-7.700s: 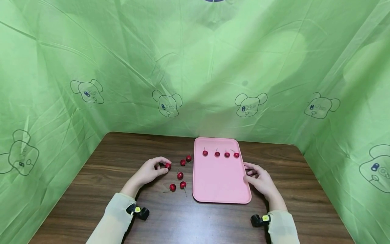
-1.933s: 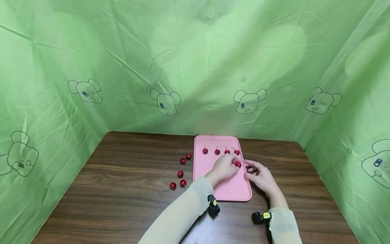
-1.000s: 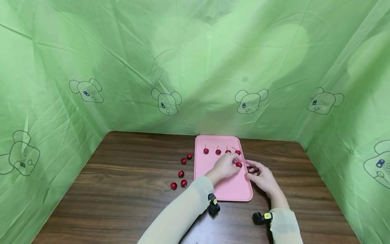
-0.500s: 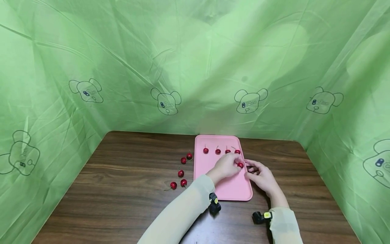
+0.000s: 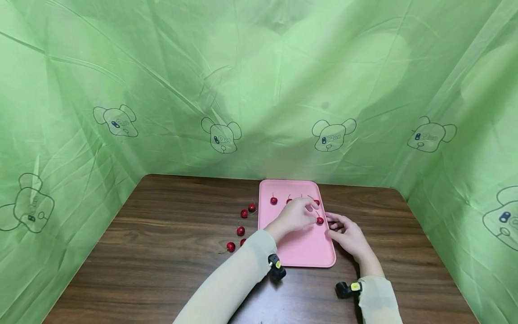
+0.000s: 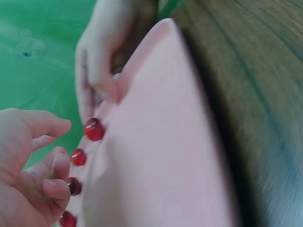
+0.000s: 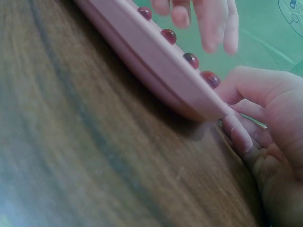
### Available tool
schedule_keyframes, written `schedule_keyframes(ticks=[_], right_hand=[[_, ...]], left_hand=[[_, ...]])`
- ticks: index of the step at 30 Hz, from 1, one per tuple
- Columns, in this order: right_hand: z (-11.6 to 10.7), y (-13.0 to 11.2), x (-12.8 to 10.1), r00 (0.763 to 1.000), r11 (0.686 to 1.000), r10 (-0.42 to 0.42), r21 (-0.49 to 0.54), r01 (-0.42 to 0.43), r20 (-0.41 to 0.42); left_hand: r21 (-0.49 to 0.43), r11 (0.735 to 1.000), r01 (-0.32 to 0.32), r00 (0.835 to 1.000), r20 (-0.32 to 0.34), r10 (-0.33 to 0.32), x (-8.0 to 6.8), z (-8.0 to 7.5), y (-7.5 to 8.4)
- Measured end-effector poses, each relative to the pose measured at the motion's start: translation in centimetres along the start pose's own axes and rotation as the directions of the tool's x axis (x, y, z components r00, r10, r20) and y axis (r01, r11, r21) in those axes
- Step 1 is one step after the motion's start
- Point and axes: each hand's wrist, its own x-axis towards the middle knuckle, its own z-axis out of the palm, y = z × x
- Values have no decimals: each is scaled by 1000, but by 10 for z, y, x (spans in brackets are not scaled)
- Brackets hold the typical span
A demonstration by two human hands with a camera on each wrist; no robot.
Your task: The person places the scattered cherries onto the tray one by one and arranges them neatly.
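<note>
A pink tray (image 5: pixel 307 254) lies on the table, a row of red cherries along its far end. One cherry (image 5: pixel 319 221) sits apart from that row, near the tray's right rim. Just left of it is my left hand (image 5: pixel 296 214), over the tray and hiding part of the row. In the left wrist view the left hand's fingers (image 6: pixel 56 126) are spread, nothing between them, and the nearest cherry (image 6: pixel 94 129) rests free on the tray. My right hand (image 5: pixel 350 237) grips the tray's right edge; the right wrist view shows its thumb and fingers (image 7: pixel 241 137) at the rim.
Several loose cherries (image 5: pixel 240 231) lie on the brown wooden table (image 5: pixel 170 234) left of the tray, one partly behind the left sleeve (image 5: pixel 238 276). A green curtain (image 5: pixel 259 90) with printed bear heads encloses the table's back and sides.
My left hand carried a cherry from the table onto the tray, lowered it near the right rim, let it go and has drawn slightly left. My right hand stays at the tray's edge.
</note>
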Motion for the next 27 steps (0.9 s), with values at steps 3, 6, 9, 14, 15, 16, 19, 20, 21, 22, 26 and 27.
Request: schedule_keyframes(ticks=[3, 6, 9, 14, 15, 16, 19, 20, 21, 22, 26, 27], right_hand=[[0, 0, 0, 1000, 1000, 3, 4, -3, -4], [0, 0, 1, 1000, 1000, 4, 4, -4, -6], [0, 0, 1, 1000, 1000, 9, -3, -9, -7], [0, -2, 0, 1000, 1000, 20, -1, -20, -1], [1, -3, 0, 1000, 1000, 21, 3, -21, 0], [1, -3, -1, 1000, 1000, 22, 6, -22, -1], [1, -2, -1, 1000, 1000, 21, 10, -21, 5], [2, -2, -2, 1000, 1000, 21, 9, -21, 5], [1, -1, -2, 1000, 1000, 20, 9, -20, 4], [1, -1, -2, 1000, 1000, 18, 6, -18, 4], [1, -1, -2, 1000, 1000, 13, -5, -13, -2], [1, -1, -2, 1000, 1000, 16, -6, -16, -5]], left_hand=[[14, 1000, 1, 1000, -7, -1, -3, -14, -1], [20, 1000, -10, 1000, -10, 10, -8, -30, -3], [4, 1000, -22, 1000, -7, 22, -14, -48, -6], [15, 999, -43, 999, -14, 44, -26, -75, -19], [26, 999, -45, 999, -19, 46, -30, -81, -22], [33, 998, -47, 999, -23, 48, -33, -86, -25], [46, 998, -32, 999, -41, 34, -45, -101, -36], [48, 998, -27, 998, -49, 29, -50, -106, -41], [49, 999, -17, 998, -56, 20, -55, -111, -45], [47, 999, -11, 998, -67, 14, -60, -116, -49], [18, 1000, 13, 992, -123, -11, -80, -135, -65], [11, 1000, 20, 990, -138, -19, -85, -140, -69]])
